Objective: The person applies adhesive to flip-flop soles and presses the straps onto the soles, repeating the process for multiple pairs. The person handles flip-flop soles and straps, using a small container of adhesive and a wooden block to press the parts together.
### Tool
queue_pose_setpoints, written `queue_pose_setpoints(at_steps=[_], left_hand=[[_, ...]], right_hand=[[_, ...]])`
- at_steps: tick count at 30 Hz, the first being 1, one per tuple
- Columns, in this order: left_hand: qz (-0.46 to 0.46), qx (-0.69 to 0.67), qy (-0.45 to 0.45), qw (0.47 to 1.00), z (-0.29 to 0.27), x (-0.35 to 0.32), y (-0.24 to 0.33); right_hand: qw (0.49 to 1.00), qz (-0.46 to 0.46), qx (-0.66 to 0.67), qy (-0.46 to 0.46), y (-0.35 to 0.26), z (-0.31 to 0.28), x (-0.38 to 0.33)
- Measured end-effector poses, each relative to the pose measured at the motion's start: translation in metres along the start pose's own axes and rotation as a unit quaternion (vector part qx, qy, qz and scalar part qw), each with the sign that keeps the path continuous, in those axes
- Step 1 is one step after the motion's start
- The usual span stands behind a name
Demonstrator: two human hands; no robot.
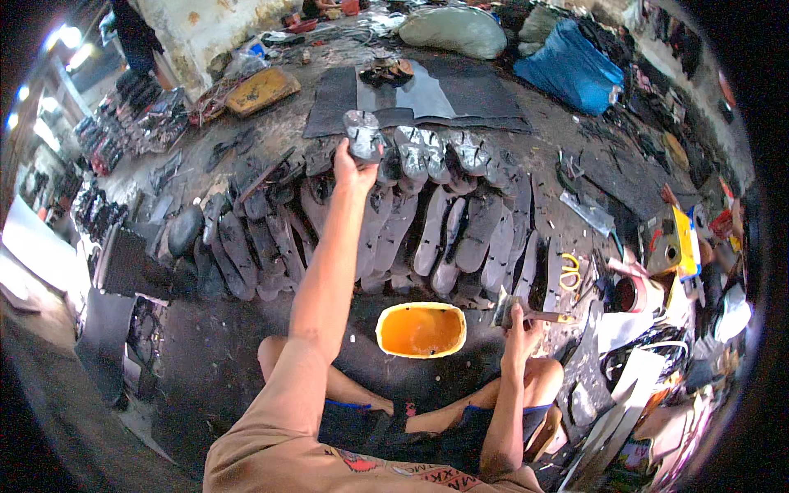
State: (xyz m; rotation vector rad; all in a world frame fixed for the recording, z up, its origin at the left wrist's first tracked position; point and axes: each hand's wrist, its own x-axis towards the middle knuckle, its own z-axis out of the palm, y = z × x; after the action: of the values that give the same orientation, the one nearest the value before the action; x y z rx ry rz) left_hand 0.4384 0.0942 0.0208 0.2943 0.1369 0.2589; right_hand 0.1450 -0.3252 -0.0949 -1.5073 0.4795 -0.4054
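My left arm stretches far forward, and my left hand (355, 167) is closed around a dark sandal sole (362, 131) with a shiny wet-looking top. The sole is over the far edge of the rows. Low on the right, my right hand (521, 329) grips a flat brush (504, 312), its bristle end pointing left and its wooden handle sticking out to the right. Between my arms, a cut-open yellow tub (463, 333) holds amber liquid. Several shiny soles (421, 154) lie flat beyond the rows, just right of my left hand. Dark soles (477, 234) lean packed together nearer me.
Black sheets (485, 99) lie at the far middle, bearing a pair of sandals (386, 72). Behind them are a pale sack (454, 33) and a blue sack (569, 67). Yellow-handled scissors (569, 272), a yellow box (674, 240) and scraps crowd the right. A rounded yellow slab (262, 90) lies far left.
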Motion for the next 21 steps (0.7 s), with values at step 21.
queue_pose_setpoints(at_steps=[21], left_hand=[[0.155, 0.335, 0.643, 0.671, -0.345, -0.646, 0.251]], right_hand=[[0.899, -0.18, -0.374, -0.141, -0.103, 0.047, -0.102]])
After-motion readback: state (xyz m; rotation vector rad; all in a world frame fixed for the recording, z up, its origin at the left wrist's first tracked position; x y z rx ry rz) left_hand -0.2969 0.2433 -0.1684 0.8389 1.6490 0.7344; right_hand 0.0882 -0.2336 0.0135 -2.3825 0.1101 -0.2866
